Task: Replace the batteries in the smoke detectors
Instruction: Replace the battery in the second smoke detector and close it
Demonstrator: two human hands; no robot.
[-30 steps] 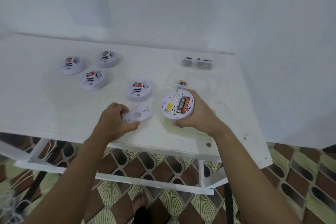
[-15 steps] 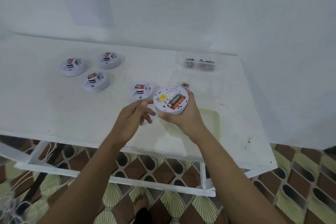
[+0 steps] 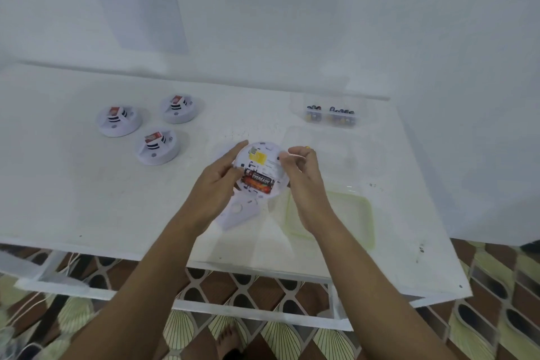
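I hold a round white smoke detector (image 3: 264,161) above the table, its back facing me, with a yellow sticker and a black-and-red battery (image 3: 257,181) in its compartment. My left hand (image 3: 216,184) grips its left edge, thumb at the battery. My right hand (image 3: 304,181) holds its right edge, fingers curled. A white cover plate (image 3: 238,212) lies on the table just below the detector, partly hidden by my left hand.
Three white detectors (image 3: 157,146) with red-tagged tops sit at the left on the white table (image 3: 73,193). A clear box of batteries (image 3: 330,115) stands at the back right. A pale green tray (image 3: 350,219) lies under my right hand. The table edge is close.
I lifted the detector off the table with my right hand. My left hand let go of the cover plate and came over to grip the detector's left side.
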